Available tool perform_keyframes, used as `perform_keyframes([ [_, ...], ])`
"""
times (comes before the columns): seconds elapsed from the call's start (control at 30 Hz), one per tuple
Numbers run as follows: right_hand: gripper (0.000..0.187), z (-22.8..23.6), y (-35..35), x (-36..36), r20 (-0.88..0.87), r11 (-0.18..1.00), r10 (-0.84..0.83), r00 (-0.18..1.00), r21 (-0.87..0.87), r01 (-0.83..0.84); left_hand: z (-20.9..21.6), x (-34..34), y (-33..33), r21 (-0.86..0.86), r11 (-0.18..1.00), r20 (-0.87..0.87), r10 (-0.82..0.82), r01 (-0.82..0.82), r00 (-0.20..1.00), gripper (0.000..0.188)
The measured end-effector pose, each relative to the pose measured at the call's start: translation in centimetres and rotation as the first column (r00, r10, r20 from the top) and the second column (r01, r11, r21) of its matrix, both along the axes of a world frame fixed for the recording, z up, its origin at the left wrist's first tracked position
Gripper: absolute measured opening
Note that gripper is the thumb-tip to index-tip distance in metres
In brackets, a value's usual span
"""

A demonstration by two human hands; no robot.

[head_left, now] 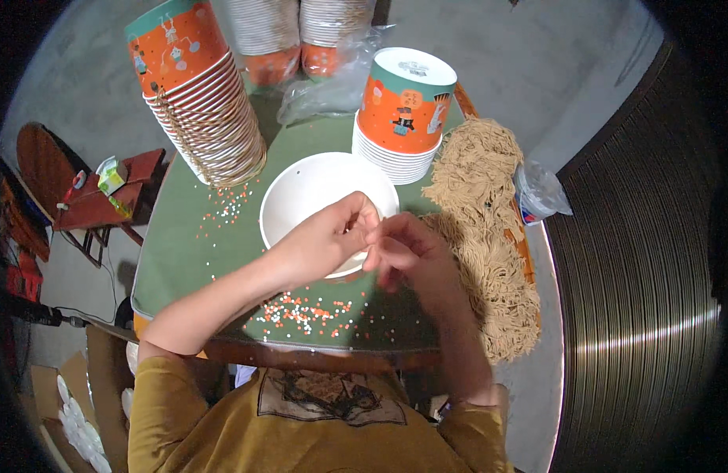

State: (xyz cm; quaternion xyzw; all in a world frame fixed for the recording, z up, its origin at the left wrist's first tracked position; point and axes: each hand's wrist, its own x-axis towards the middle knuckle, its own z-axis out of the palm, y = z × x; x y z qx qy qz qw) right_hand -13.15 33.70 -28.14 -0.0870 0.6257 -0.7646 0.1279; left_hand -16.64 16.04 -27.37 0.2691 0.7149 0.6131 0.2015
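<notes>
Over the right side of a white bowl, my left hand and my right hand meet at the fingertips. My left thumb and index finger are pinched together. The fingers of my right hand curl in against them, slightly blurred. Whatever they hold between them is too small to make out. The bowl's near rim is partly covered by my hands and left forearm. Small orange and white round dots lie scattered on the green tabletop between the bowl and me.
A leaning stack of orange paper buckets, draped with cord, stands left; another bucket stack stands behind the bowl. Tan cord bundles line the right edge. Farther back are clear plastic and more stacked buckets. An open carton sits lower left.
</notes>
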Motion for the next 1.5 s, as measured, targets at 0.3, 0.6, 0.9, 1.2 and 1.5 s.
perform_keyframes([
  [0.3,0.021,3.3,0.8,-4.6,-0.041,0.927,0.321,0.946,0.219,-0.305,-1.5,-0.4,0.5,0.025,0.999,0.248,0.040,-0.047,0.968,0.003],
  [0.6,0.022,0.5,-2.3,-4.7,0.096,0.989,0.050,0.994,-0.145,-0.036,1.7,1.0,-2.4,-0.023,0.999,0.142,0.034,-0.031,0.989,0.020],
  [0.9,0.026,3.4,-2.9,-5.3,0.001,0.984,0.166,0.986,0.063,-0.166,-0.1,1.8,-2.6,-0.019,0.997,0.143,0.083,-0.081,0.986,0.016],
  [1.2,0.021,-0.1,-0.5,-3.0,-0.284,0.961,-0.033,0.958,0.253,0.108,-0.5,1.1,-1.9,0.082,0.993,0.196,0.065,-0.082,0.978,0.011],
  [1.5,0.018,-2.0,0.7,0.5,-0.605,0.751,-0.115,0.788,0.466,0.468,-0.3,-0.4,-0.3,-0.030,0.997,0.064,0.078,-0.076,0.995,0.010],
])
